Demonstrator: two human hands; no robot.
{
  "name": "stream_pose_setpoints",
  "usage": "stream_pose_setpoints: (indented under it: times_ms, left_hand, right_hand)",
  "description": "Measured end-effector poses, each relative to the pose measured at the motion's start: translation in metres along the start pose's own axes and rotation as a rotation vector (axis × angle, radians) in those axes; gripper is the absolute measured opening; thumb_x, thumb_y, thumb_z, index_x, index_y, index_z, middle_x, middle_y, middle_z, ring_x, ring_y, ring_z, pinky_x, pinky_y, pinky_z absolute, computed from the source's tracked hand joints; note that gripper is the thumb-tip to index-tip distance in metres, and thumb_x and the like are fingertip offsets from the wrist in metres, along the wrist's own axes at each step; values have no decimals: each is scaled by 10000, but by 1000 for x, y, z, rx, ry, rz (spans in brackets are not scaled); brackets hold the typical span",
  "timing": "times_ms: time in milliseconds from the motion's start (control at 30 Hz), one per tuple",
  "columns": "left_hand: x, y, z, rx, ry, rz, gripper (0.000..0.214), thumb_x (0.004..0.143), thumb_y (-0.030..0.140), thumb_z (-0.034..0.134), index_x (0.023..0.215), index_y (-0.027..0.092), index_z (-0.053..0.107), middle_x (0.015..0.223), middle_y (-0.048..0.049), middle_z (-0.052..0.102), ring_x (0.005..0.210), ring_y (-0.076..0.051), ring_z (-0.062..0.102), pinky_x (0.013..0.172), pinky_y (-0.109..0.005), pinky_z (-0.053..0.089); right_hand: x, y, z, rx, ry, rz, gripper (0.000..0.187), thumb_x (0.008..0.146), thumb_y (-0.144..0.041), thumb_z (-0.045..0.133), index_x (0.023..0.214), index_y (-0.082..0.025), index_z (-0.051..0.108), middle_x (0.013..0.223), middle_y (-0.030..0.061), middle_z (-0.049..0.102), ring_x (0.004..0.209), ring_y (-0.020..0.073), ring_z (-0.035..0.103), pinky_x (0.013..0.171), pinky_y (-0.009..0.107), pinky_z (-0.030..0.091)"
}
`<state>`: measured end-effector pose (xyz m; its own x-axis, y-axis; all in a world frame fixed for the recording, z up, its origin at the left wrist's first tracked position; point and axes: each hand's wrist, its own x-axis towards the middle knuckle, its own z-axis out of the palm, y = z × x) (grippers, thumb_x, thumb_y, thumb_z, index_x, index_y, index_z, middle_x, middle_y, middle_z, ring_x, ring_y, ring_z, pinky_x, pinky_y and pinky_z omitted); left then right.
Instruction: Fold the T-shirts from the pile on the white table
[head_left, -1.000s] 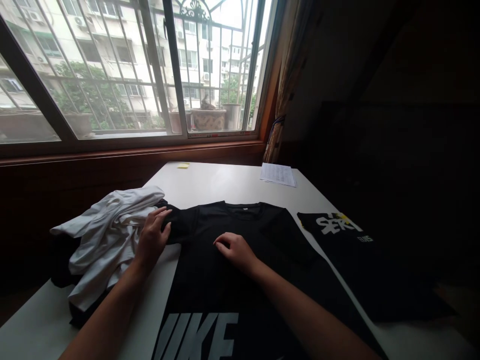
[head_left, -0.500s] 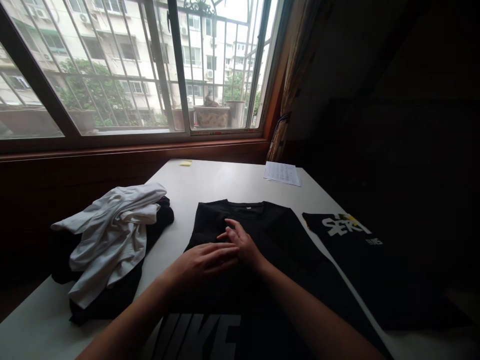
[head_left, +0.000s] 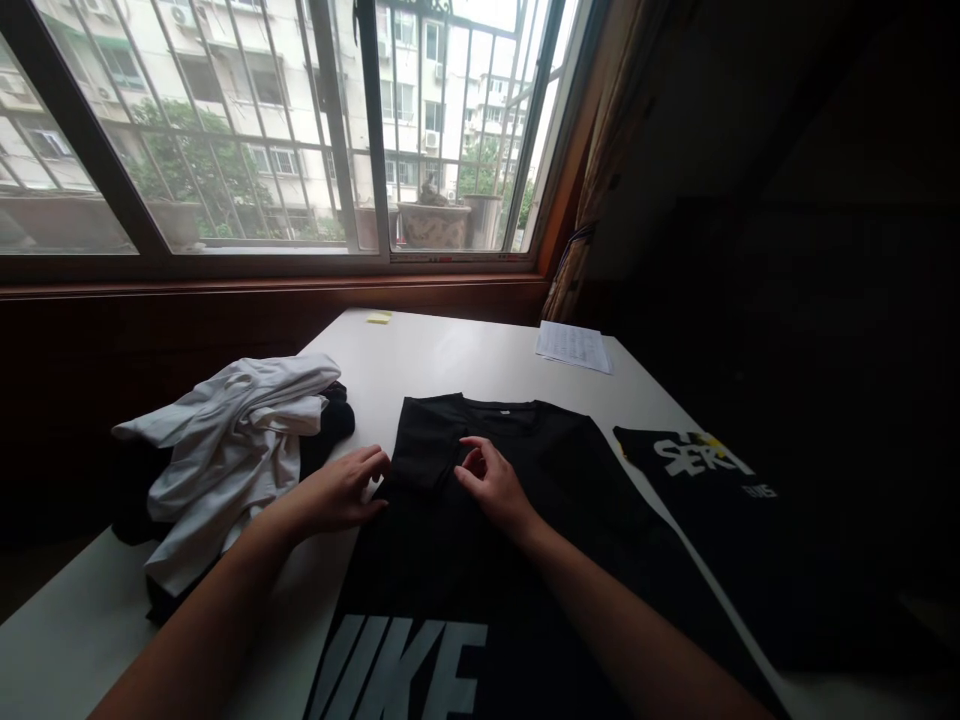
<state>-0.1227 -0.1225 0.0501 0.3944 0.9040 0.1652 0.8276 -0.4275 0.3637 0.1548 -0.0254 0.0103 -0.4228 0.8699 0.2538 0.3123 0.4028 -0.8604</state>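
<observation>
A black T-shirt lies flat on the white table, neckline away from me, with large pale block letters toward the near side. Its left sleeve is folded inward over the chest. At the shirt's left edge is my left hand, fingers curved and thumb apart, with nothing visible in it. My right hand hovers over or rests on the chest beside the sleeve's inner end; I cannot tell which. A gap shows between its thumb and index finger.
A heap of white cloth over dark cloth sits at the left. Another dark printed garment lies at the right. Papers and a yellow sticky note are near the table's far edge, below a barred window.
My hands, overlapping above the chest before, are now apart. The left hand has moved left to the shirt's edge. The view has shifted slightly.
</observation>
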Motion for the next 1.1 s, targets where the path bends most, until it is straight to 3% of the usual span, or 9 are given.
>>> stream_pose_setpoints:
  times_ms: [167,300,400,567,700,900,1100]
  left_hand:
    - [2,-2,6,-34,-2,19,68,868,196,584,929,212,558,934,-20,585,761,-146,561,654,-249,444]
    - [4,-5,11,-16,45,41,109,848,142,554,932,211,563,930,-22,602,735,-139,567,645,-254,439]
    - [5,-8,14,10,63,31,135,849,131,538,955,211,555,938,-27,608,739,-147,578,655,-267,443]
    - [6,-8,15,38,80,-18,113,858,153,554,954,212,552,947,-23,604,727,-152,580,664,-281,441]
    - [7,-7,12,13,52,-35,161,826,117,564,955,214,575,974,-19,603,737,-140,590,660,-261,441]
    - [6,-14,13,16,58,-12,126,833,132,580,926,217,586,947,-11,593,697,-122,566,635,-243,428]
    - [4,-17,11,87,46,-18,139,814,119,571,912,217,577,933,-15,594,725,-142,584,619,-252,413]
  right_hand:
    - [3,5,1,66,-20,56,357,852,-340,630,1194,-241,606,874,-1,634,749,171,637,656,304,547]
    - [15,5,-2,121,-121,185,325,849,-343,633,1154,-233,609,848,-26,604,614,129,618,515,252,499]
    - [34,-2,-8,33,-192,224,270,848,-303,663,1105,-224,631,837,-30,616,581,103,608,500,222,473]
    - [83,-18,-9,-192,-302,129,247,844,-274,716,1073,-194,665,919,22,684,678,130,648,586,241,507]
    - [122,-23,11,-310,-243,39,180,864,-290,719,1004,-179,698,1043,69,686,881,170,656,786,286,520]
    - [151,-16,58,-325,-231,-44,348,933,-363,674,1237,-198,642,1165,89,658,991,179,627,944,326,478]
    - [166,-10,86,-316,-239,-16,327,931,-281,644,1253,-229,628,1007,43,694,936,191,634,924,350,480]
